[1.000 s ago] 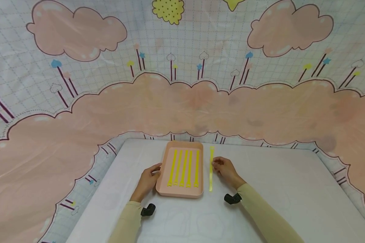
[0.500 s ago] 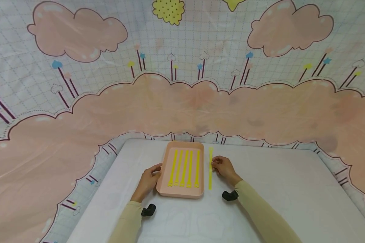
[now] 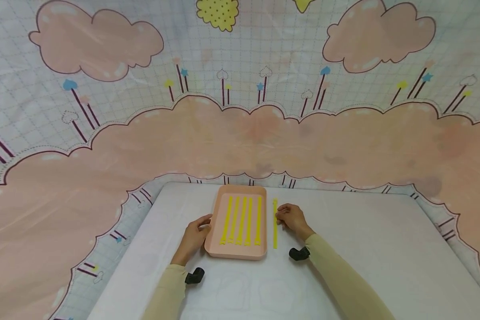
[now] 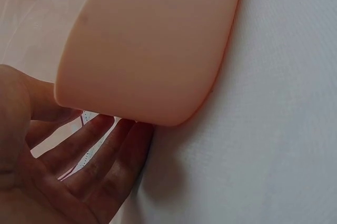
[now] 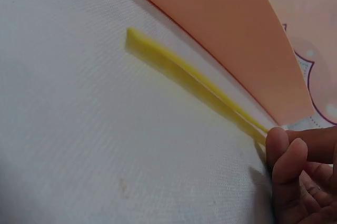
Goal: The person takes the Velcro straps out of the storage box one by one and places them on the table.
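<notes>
A peach tray (image 3: pixel 235 255) lies on the white table, with several narrow yellow strips (image 3: pixel 240 222) side by side inside, their near ends wider and notched. My left hand (image 3: pixel 194 235) touches the tray's left wall. In the left wrist view, its fingers (image 4: pixel 100 166) reach fairly straight to the tray's side and the thumb is close to the rim. My right hand (image 3: pixel 294 219) pinches another yellow strip (image 3: pixel 275 233) by thumb and fingertips, just right of the tray. In the right wrist view, that strip (image 5: pixel 184 76) runs lengthwise beside the tray wall, its free end close over the table.
The white table (image 3: pixel 352 249) extends on both sides of the tray and toward me. Behind it hangs a patterned cloth (image 3: pixel 240 142) with clouds. Black devices (image 3: pixel 194 275) are worn at both wrists, below the sleeves.
My right hand has shifted slightly left with the pinched strip, bringing it nearer the tray's right edge. The left hand and the tray have stayed in place.
</notes>
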Tool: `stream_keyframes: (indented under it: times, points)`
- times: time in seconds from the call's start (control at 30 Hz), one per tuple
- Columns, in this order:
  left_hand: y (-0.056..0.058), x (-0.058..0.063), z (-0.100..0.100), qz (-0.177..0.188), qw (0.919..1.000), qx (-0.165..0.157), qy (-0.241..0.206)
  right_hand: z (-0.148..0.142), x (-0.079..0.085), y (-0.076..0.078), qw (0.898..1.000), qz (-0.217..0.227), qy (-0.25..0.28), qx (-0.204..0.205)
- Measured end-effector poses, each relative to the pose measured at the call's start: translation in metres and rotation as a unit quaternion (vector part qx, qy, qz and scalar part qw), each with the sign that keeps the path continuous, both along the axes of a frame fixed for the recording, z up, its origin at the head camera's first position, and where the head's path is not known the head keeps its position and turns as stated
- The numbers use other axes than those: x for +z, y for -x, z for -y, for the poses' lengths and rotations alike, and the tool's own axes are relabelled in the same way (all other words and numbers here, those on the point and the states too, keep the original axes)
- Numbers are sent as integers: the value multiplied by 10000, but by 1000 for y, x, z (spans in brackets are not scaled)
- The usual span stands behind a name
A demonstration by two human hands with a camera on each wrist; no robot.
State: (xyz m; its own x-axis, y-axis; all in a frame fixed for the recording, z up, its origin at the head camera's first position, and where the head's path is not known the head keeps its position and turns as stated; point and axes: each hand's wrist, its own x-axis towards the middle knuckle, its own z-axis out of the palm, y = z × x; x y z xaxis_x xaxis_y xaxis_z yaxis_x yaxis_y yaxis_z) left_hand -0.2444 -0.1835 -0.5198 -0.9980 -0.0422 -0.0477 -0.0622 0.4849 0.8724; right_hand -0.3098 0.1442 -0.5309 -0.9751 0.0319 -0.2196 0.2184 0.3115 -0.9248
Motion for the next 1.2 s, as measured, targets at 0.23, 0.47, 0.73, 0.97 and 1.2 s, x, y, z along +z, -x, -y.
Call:
stream_keyframes:
  times: [0.23, 0.47, 0.73, 0.97, 1.2]
  points:
    - [1, -2, 0, -96, 9999, -51, 32, -4, 2, 0, 10000, 6, -18, -32]
    - [2, -1, -1, -54, 10000, -7, 13, -11, 11, -4, 9999, 26, -109, -29]
    - [2, 1, -1, -53, 10000, -16, 28, -13, 31, -17, 9999, -149, 67, 29]
    - [-1, 2, -2, 37, 10000, 46, 47, -12, 48, -30, 9990, -380, 178, 137]
    - [-3, 2, -1, -81, 9999, 43, 107, -3, 65, -41, 9964, -678, 286, 415]
